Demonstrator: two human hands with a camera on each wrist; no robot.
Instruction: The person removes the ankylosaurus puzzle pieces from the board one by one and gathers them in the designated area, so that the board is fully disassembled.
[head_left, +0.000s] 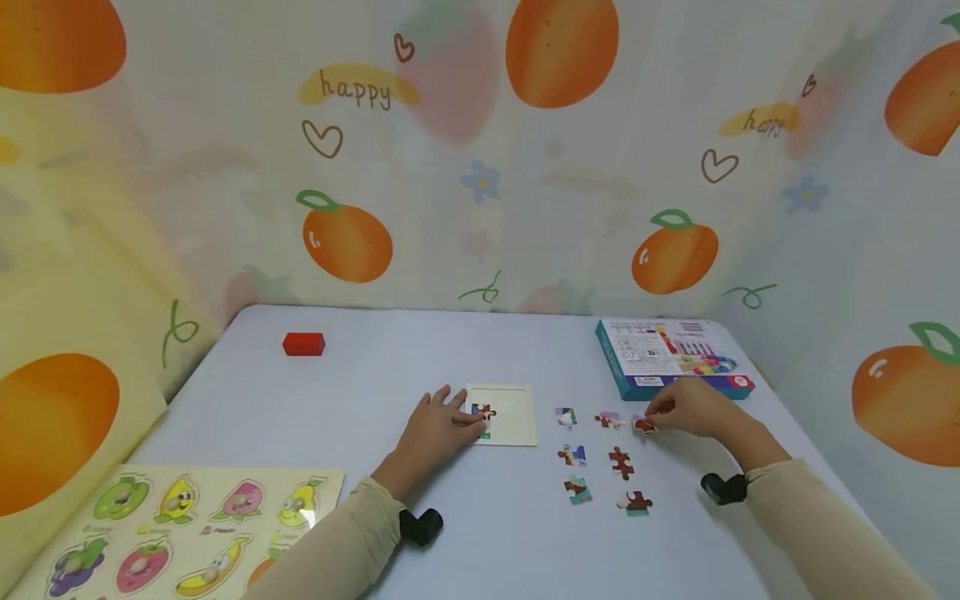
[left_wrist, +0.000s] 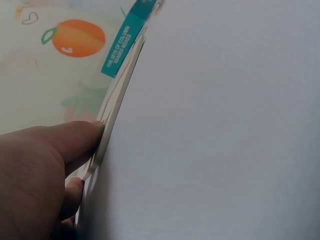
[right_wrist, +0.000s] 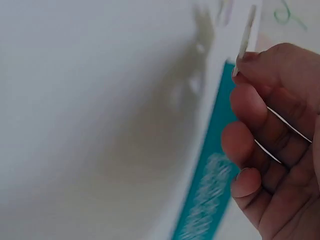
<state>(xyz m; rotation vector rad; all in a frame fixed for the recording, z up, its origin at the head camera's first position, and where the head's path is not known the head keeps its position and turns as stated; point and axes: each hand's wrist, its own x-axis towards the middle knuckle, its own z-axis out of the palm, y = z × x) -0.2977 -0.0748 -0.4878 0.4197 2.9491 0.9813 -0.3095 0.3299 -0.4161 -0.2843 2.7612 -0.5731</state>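
Observation:
My right hand point(head_left: 693, 406) pinches a jigsaw puzzle piece point(head_left: 643, 425) between thumb and finger; in the right wrist view the piece point(right_wrist: 245, 42) appears edge-on, raised off the table. My left hand point(head_left: 438, 429) lies at the left side of a cream puzzle tray point(head_left: 517, 417), its thumb over the joined pieces point(head_left: 483, 411) on the tray's left part. In the left wrist view the fingers point(left_wrist: 80, 137) touch the tray's edge. Between the tray and my right hand, several loose puzzle pieces point(head_left: 620, 462) lie in two rough columns.
A teal-sided box point(head_left: 645, 354) lies behind my right hand. At the back left stands a red block point(head_left: 303, 344). A fruit-picture board point(head_left: 172, 533) covers the front left corner, partly beneath my left sleeve. A fruit-print cloth point(head_left: 510, 208) rises behind the white table point(head_left: 420, 350).

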